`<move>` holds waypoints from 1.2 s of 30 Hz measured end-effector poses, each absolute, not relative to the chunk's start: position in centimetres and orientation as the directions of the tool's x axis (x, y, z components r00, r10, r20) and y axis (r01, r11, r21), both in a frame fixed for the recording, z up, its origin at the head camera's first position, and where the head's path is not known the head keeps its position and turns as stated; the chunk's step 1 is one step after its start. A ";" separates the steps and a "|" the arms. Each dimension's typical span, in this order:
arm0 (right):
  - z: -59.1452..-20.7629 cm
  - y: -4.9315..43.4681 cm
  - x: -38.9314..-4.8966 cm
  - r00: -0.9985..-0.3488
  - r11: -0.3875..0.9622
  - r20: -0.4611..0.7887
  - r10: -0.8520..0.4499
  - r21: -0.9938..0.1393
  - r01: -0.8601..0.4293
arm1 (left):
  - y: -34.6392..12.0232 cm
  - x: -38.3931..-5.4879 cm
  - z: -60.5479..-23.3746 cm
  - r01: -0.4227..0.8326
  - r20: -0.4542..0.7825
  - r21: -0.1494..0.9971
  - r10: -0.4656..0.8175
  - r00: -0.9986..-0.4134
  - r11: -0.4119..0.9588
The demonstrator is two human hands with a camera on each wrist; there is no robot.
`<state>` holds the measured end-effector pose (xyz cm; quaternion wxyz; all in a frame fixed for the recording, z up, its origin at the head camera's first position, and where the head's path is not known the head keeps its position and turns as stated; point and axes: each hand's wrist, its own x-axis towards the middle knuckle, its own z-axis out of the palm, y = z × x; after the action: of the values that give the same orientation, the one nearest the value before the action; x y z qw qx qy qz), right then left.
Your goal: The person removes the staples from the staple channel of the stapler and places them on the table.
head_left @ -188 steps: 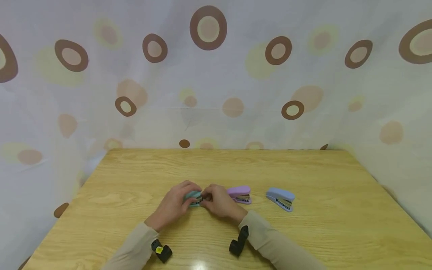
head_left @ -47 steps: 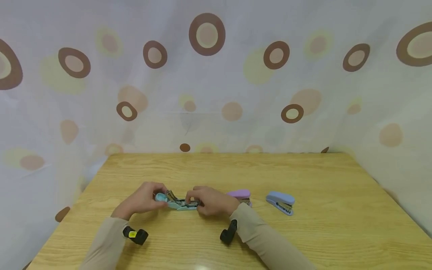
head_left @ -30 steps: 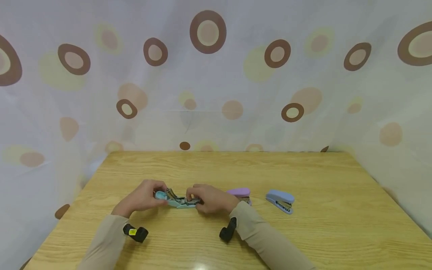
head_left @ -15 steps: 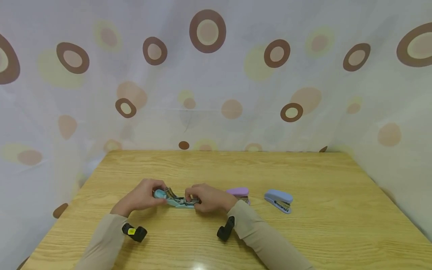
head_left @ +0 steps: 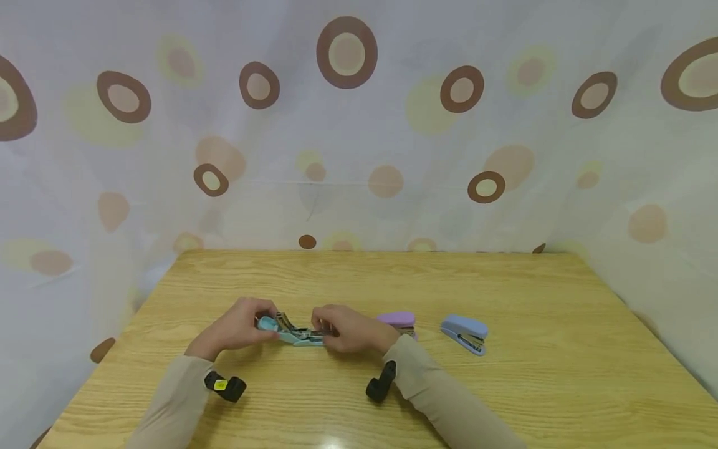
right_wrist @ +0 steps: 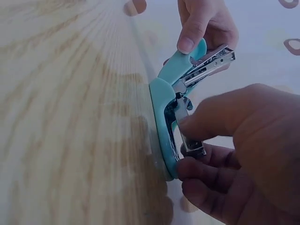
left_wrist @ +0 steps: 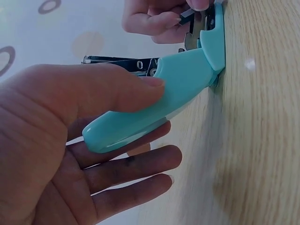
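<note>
A teal stapler (head_left: 307, 343) is spread wide on the table, its top cover (left_wrist: 140, 117) folded back to the left. My left hand (head_left: 238, 327) pinches that cover between thumb and forefinger, the other fingers free below it in the left wrist view. From the hinge a metal staple rail (right_wrist: 208, 68) sticks up at a slant. My right hand (head_left: 353, 330) pinches a small metal piece (right_wrist: 194, 149) over the stapler's base (right_wrist: 161, 112), tilted up from it in the right wrist view. Its fingers hide the base's right end in the head view.
Just right of my right hand stands a purple stapler (head_left: 399, 319), partly covered by the hand. A blue stapler (head_left: 465, 333) lies farther right. The wooden table (head_left: 505, 399) runs back to a patterned curtain (head_left: 421, 206).
Earlier the teal stapler was folded together between both hands; now it is spread wide, its cover carried left by my left hand. Lately my right fingers have shifted slightly on the metal piece.
</note>
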<state>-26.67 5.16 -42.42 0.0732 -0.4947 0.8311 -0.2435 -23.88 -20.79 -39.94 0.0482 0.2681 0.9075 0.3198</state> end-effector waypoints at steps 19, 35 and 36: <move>-42.8 5.4 -25.8 -0.570 0.343 0.364 -0.737 -0.526 -0.779 | -21.0 -23.7 -39.5 0.462 0.087 0.601 0.521 -0.849 0.653; -42.4 7.7 -23.6 -0.621 0.390 0.304 -0.722 -0.563 -0.729 | -20.9 -23.8 -39.6 0.455 0.076 0.593 0.517 -0.853 0.664; -42.4 7.9 -23.4 -0.623 0.392 0.292 -0.726 -0.568 -0.723 | -20.9 -23.8 -39.6 0.454 0.074 0.592 0.516 -0.853 0.666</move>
<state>-23.44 7.90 -42.42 0.0017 -0.4342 0.8344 -0.3395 -23.77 -20.90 -39.62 0.0499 0.2662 0.9113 0.3100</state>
